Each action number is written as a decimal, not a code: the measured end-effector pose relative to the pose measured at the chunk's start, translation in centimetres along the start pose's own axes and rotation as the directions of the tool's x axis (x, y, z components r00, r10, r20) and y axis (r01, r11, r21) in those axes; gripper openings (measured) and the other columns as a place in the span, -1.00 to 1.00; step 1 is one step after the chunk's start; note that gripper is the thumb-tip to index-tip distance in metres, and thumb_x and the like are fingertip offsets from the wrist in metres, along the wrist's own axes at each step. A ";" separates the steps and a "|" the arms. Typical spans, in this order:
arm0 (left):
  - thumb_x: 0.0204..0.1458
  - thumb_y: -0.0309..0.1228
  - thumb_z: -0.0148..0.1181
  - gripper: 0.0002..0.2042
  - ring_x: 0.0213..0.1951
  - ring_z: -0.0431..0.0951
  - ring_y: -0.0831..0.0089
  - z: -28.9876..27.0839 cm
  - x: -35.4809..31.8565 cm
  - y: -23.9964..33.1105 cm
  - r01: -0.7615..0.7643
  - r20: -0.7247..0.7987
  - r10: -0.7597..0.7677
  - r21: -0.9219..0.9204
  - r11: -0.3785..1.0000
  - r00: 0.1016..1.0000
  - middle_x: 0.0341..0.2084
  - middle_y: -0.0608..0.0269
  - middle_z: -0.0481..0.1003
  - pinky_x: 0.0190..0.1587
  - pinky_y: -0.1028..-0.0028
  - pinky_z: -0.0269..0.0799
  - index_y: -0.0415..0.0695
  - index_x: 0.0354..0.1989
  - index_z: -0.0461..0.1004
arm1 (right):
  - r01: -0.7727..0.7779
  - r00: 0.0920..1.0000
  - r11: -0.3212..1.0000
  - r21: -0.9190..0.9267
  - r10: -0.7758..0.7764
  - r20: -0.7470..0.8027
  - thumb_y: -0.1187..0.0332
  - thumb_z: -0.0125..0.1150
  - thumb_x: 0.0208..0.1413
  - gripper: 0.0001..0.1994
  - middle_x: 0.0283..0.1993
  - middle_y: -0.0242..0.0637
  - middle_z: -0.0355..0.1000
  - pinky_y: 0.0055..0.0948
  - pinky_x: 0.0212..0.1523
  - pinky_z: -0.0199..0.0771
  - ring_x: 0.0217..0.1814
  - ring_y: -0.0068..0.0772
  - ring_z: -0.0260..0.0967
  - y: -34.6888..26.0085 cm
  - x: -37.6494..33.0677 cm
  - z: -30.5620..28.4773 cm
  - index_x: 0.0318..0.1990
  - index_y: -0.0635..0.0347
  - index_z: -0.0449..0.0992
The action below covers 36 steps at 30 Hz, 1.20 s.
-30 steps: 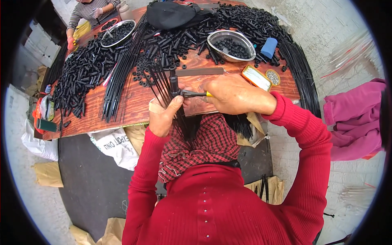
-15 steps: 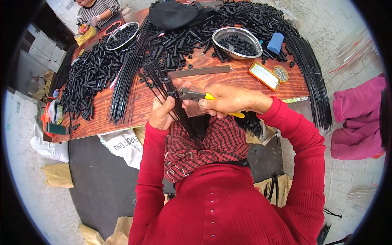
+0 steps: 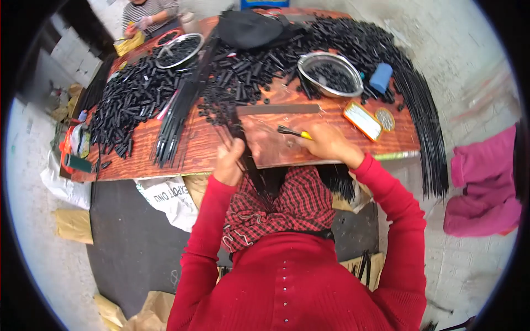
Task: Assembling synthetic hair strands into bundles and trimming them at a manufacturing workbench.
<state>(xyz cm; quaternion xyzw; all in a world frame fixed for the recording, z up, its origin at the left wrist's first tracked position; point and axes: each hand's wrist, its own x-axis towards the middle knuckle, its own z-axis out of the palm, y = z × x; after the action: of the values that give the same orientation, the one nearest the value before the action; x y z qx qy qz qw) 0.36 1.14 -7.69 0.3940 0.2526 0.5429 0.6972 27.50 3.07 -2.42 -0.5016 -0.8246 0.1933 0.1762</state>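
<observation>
My left hand (image 3: pixel 228 164) is closed round a bundle of thin black rods (image 3: pixel 251 165), held slanting over the table's front edge. The bundle's lower end reaches down to my lap, and its upper end is smeared by motion. To its right, above the tabletop, my right hand (image 3: pixel 330 144) grips yellow-handled pliers (image 3: pixel 287 131) with their dark jaws pointing left. The jaws stand apart from the rods. Most of the handles are hidden in my palm.
Black tubular parts (image 3: pixel 132 105) are heaped over the wooden table (image 3: pixel 193 160). Metal bowls (image 3: pixel 360 91) of small black pieces, a blue block (image 3: pixel 381 78), an orange-rimmed tin (image 3: pixel 362 120) and a black bag (image 3: pixel 248 30) lie around. Another person (image 3: pixel 152 19) works at far left.
The pliers have moved right, away from the rods, along with my right hand. My left hand keeps its hold on the bundle. The view has shifted slightly.
</observation>
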 end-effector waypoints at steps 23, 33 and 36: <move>0.28 -0.25 -0.03 -0.66 -0.58 0.23 0.65 4.5 2.6 7.8 -0.158 0.105 0.181 -0.193 0.968 0.978 -0.57 0.40 0.25 -0.49 0.62 0.20 -0.26 0.05 0.31 | -0.083 0.940 0.671 0.737 -0.192 0.281 0.26 0.13 0.22 -0.60 -0.11 -0.21 0.42 -0.42 -0.06 0.43 -0.11 -0.44 0.40 -6.3 -3.9 8.3 0.12 0.32 0.31; 0.27 -0.25 -0.02 -0.66 -0.57 0.23 0.64 3.6 2.6 6.7 -0.108 0.087 0.126 -0.193 0.975 0.988 -0.57 0.40 0.24 -0.48 0.60 0.21 -0.26 0.06 0.28 | -0.085 0.926 0.793 0.604 -0.161 0.342 0.19 0.16 0.20 -0.68 -0.41 -0.29 0.40 -0.37 -0.30 0.36 -0.36 -0.45 0.33 -6.2 -3.8 11.7 -0.05 0.25 0.38; 0.27 -0.23 -0.02 -0.68 -0.57 0.19 0.65 3.4 3.1 7.8 -0.148 0.076 0.161 -0.160 0.976 0.984 -0.57 0.40 0.21 -0.50 0.61 0.19 -0.24 0.01 0.31 | -0.094 0.950 0.651 0.753 -0.167 0.263 0.19 0.24 0.13 -0.71 -0.47 -0.30 0.38 -0.33 -0.36 0.32 -0.39 -0.48 0.30 -4.8 -4.7 14.7 -0.25 0.25 0.41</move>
<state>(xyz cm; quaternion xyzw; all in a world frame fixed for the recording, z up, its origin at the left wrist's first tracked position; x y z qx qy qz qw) -0.52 3.94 0.87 0.3812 0.1472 0.5954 0.6918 18.77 -5.21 -13.20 -0.3286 -0.6952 0.5917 0.2421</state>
